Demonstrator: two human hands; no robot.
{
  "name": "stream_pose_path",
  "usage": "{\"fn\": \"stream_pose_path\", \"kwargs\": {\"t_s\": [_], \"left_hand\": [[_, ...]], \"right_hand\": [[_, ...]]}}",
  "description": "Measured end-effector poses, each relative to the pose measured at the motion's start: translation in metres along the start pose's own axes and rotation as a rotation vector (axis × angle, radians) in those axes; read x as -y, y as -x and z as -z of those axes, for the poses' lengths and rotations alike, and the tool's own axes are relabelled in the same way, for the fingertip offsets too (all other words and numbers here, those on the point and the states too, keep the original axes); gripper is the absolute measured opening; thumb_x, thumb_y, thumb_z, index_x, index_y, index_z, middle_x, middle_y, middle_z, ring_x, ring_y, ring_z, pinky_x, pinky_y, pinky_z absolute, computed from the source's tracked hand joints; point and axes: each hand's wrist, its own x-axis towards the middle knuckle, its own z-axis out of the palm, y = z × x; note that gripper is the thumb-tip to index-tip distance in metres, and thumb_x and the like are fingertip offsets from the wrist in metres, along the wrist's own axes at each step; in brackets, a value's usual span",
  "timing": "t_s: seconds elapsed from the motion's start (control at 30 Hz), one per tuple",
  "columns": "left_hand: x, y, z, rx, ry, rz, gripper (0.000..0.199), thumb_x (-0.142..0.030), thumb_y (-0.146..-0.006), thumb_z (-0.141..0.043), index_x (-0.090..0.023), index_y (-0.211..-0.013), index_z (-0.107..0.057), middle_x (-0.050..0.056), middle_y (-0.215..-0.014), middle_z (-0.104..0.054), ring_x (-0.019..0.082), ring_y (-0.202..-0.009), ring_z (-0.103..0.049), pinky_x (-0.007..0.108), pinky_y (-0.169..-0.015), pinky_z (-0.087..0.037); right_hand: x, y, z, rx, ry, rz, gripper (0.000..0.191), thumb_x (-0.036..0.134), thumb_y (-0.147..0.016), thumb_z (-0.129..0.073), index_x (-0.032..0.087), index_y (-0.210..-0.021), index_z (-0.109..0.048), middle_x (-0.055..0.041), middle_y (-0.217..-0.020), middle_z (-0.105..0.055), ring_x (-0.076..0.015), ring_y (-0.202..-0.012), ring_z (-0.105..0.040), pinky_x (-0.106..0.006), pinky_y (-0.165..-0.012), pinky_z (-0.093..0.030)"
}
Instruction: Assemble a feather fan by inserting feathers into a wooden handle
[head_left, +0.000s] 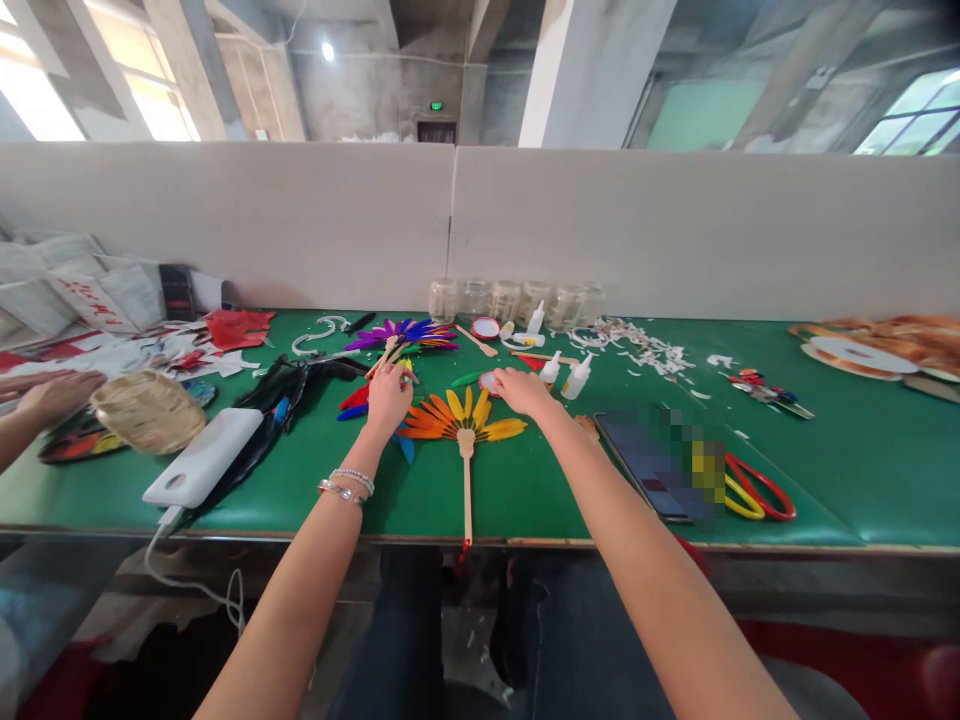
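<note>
An orange and yellow feather fan point(466, 436) lies on the green table, its wooden handle toward the front edge and a red tassel at the end. My left hand point(390, 394) is closed beside the fan's upper left, over red, yellow and blue feathers; what its fingers pinch is too small to make out. Just above the fan's right side, my right hand point(519, 388) has its fingers together at a small round red-rimmed lid point(490, 383). Behind my left hand lies a purple and blue feather fan point(409, 336). White glue bottles point(577, 377) stand right of my right hand.
Several glass jars point(505, 300) line the back partition. A phone point(637, 465) and red-and-yellow-handled scissors point(761, 487) lie at right. A white power bank point(204, 458), black feathers point(296, 390) and a woven basket point(148, 411) are at left, near another person's hand point(64, 395). Ribbon spools lie far right.
</note>
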Motion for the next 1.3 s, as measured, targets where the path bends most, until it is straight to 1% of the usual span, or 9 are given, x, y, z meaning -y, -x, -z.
{"fn": "stream_pose_path", "kwargs": {"t_s": [0.13, 0.27, 0.37, 0.43, 0.63, 0.73, 0.9, 1.13, 1.3], "left_hand": [[0.001, 0.0, -0.001, -0.006, 0.002, -0.004, 0.023, -0.007, -0.068, -0.044, -0.02, -0.072, -0.062, 0.007, -0.084, -0.059, 0.019, -0.091, -0.053, 0.034, -0.087, -0.041], [0.002, -0.001, -0.002, -0.008, 0.001, 0.001, 0.023, -0.007, -0.067, -0.045, -0.021, -0.073, -0.061, 0.007, -0.081, -0.058, 0.021, -0.093, -0.052, 0.034, -0.086, -0.042], [0.003, -0.001, -0.003, -0.006, 0.0, 0.001, 0.023, -0.007, -0.067, -0.045, -0.021, -0.073, -0.061, 0.006, -0.081, -0.058, 0.02, -0.092, -0.052, 0.034, -0.085, -0.042], [0.003, -0.001, -0.004, -0.005, 0.003, 0.003, 0.023, -0.007, -0.067, -0.045, -0.021, -0.073, -0.062, 0.006, -0.081, -0.057, 0.02, -0.091, -0.052, 0.034, -0.085, -0.042], [0.002, -0.001, -0.003, 0.009, 0.011, 0.006, 0.022, -0.007, -0.069, -0.046, -0.021, -0.073, -0.062, 0.007, -0.081, -0.057, 0.021, -0.093, -0.053, 0.034, -0.086, -0.041], [0.002, -0.001, -0.003, 0.007, 0.005, 0.004, 0.022, -0.007, -0.069, -0.046, -0.021, -0.072, -0.063, 0.007, -0.079, -0.056, 0.021, -0.09, -0.054, 0.034, -0.085, -0.041], [0.002, -0.001, -0.004, 0.01, 0.009, 0.012, 0.021, -0.008, -0.07, -0.047, -0.021, -0.073, -0.063, 0.007, -0.081, -0.057, 0.021, -0.091, -0.054, 0.034, -0.084, -0.042], [0.002, 0.0, -0.003, 0.017, 0.016, 0.022, 0.022, -0.007, -0.069, -0.047, -0.021, -0.074, -0.063, 0.006, -0.081, -0.056, 0.021, -0.091, -0.054, 0.034, -0.084, -0.043], [0.002, 0.0, -0.003, 0.02, 0.032, 0.027, 0.023, -0.006, -0.068, -0.046, -0.021, -0.073, -0.063, 0.007, -0.084, -0.057, 0.022, -0.092, -0.053, 0.034, -0.082, -0.043]], "right_hand": [[-0.004, -0.01, 0.003, 0.099, 0.056, 0.03, 0.032, 0.03, -0.09, -0.031, 0.016, -0.113, -0.049, -0.0168, -0.11, -0.056, -0.0277, -0.092, -0.057, -0.035, -0.07, -0.038], [-0.009, -0.013, 0.003, 0.145, 0.091, 0.109, 0.031, 0.029, -0.09, -0.032, 0.02, -0.112, -0.052, -0.0145, -0.113, -0.055, -0.025, -0.09, -0.058, -0.033, -0.069, -0.038], [-0.012, -0.013, 0.003, 0.14, 0.108, 0.175, 0.029, 0.029, -0.09, -0.032, 0.023, -0.108, -0.054, -0.0122, -0.113, -0.055, -0.0228, -0.088, -0.059, -0.031, -0.068, -0.038], [-0.012, -0.014, 0.002, 0.124, 0.12, 0.203, 0.028, 0.027, -0.089, -0.033, 0.022, -0.108, -0.054, -0.0128, -0.112, -0.055, -0.0228, -0.087, -0.059, -0.031, -0.067, -0.038], [-0.006, -0.013, 0.002, 0.071, 0.16, 0.228, 0.029, 0.008, -0.082, -0.04, 0.019, -0.105, -0.055, -0.0142, -0.106, -0.059, -0.0247, -0.093, -0.058, -0.031, -0.069, -0.038], [0.0, -0.014, 0.003, 0.056, 0.176, 0.215, 0.031, 0.003, -0.08, -0.039, 0.015, -0.103, -0.057, -0.0159, -0.105, -0.06, -0.0257, -0.094, -0.058, -0.032, -0.07, -0.039], [0.005, -0.014, 0.005, 0.06, 0.191, 0.202, 0.032, 0.002, -0.079, -0.039, 0.014, -0.103, -0.058, -0.0165, -0.108, -0.061, -0.0244, -0.095, -0.059, -0.031, -0.072, -0.04], [0.008, -0.015, 0.006, 0.077, 0.216, 0.188, 0.031, 0.003, -0.078, -0.041, 0.011, -0.102, -0.059, -0.0186, -0.106, -0.062, -0.0287, -0.095, -0.059, -0.036, -0.074, -0.041], [0.008, -0.017, 0.006, 0.081, 0.204, 0.204, 0.032, 0.004, -0.08, -0.037, 0.011, -0.104, -0.058, -0.018, -0.107, -0.062, -0.0279, -0.096, -0.059, -0.035, -0.073, -0.042]]}}
